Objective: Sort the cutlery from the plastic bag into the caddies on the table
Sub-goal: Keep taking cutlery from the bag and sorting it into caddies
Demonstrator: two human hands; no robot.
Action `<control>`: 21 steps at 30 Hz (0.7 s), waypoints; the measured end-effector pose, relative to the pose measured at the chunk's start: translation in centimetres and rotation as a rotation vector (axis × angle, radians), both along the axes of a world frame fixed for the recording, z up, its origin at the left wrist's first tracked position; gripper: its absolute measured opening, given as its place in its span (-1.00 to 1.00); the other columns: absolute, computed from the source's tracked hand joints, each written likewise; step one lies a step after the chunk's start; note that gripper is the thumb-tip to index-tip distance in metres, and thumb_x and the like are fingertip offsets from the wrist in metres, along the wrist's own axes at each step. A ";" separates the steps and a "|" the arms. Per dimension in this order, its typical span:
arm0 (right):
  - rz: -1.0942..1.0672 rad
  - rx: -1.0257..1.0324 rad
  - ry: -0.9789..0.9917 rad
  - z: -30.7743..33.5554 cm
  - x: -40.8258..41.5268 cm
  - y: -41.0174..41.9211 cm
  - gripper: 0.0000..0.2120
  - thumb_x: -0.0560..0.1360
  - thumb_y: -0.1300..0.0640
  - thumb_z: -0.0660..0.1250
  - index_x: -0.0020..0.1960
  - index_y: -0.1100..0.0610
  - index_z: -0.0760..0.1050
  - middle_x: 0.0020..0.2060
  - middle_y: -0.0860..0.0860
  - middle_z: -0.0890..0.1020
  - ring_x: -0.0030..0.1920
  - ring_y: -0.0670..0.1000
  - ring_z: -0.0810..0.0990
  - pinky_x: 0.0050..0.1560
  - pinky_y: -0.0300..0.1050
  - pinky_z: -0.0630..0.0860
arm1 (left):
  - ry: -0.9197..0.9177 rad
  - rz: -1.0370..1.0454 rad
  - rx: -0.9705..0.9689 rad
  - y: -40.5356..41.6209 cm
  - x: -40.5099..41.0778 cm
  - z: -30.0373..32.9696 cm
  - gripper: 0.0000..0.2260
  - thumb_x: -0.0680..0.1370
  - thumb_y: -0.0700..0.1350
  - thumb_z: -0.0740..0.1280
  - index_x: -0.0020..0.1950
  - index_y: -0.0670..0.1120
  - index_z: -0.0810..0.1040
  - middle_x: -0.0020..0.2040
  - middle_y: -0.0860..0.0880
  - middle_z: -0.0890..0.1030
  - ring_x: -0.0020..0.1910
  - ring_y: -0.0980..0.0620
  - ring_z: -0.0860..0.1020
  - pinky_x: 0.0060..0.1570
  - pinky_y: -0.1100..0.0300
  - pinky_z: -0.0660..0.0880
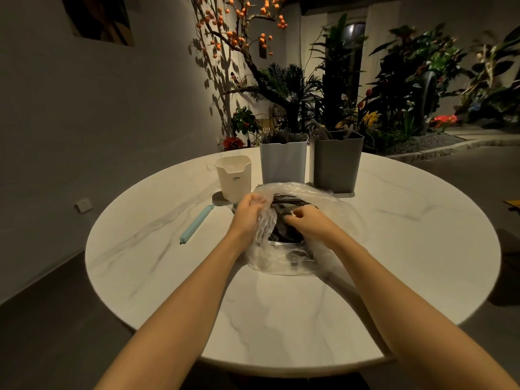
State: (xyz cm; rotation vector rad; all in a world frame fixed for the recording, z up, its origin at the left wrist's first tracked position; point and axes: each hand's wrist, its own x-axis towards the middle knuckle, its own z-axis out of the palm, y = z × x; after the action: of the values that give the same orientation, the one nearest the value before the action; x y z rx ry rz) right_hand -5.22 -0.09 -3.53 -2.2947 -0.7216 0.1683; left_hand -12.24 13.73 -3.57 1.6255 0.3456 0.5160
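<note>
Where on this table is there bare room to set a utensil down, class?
Bare marble table lies between the plastic bag and the near edge, and right of the bag. Crowded: the far side, where three caddies stand, and around the blue clip.

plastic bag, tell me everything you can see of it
The plastic bag is clear, thin and crumpled, lying on the round marble-look table in front of the caddies. Its mouth is pulled open, showing dark cutlery inside. The left hand grips its left edge; the right hand reaches into the opening.
</note>
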 end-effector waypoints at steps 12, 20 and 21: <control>0.055 -0.186 -0.007 0.5 -1.6 0.0 -0.61 0.45 -0.04 0.43 0.16 0.19 0.55 0.03 0.12 0.64 0.01 0.10 0.60 0.10 0.00 0.57 | -0.073 0.062 0.115 0.3 -0.6 -0.4 -0.82 0.59 -0.21 0.31 0.04 -0.07 0.31 0.05 0.06 0.48 0.00 0.16 0.46 -0.02 0.24 0.47; -0.055 -0.131 0.010 0.4 -0.4 0.0 -0.72 0.42 0.06 0.41 0.05 0.20 0.56 -0.09 0.14 0.66 -0.04 0.13 0.64 0.00 0.02 0.58 | 0.042 0.104 0.491 0.4 -0.3 -0.7 -0.66 0.51 -0.39 0.16 -0.09 -0.05 0.66 0.18 -0.04 0.55 0.22 0.01 0.45 0.25 0.18 0.34; -0.050 -0.113 0.022 0.6 -0.4 0.1 -0.71 0.43 0.03 0.42 0.05 0.20 0.56 -0.08 0.13 0.65 -0.03 0.13 0.63 0.02 0.03 0.57 | 0.078 0.063 0.476 0.4 -0.2 -0.8 -0.69 0.54 -0.34 0.17 0.05 -0.06 0.65 0.20 -0.06 0.56 0.21 -0.04 0.49 0.23 0.13 0.41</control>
State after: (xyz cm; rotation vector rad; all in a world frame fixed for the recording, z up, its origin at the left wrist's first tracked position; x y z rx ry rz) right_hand -5.58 0.03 -2.97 -2.4124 -0.6574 0.2157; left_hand -12.46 14.08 -4.34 2.1049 0.3494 0.6150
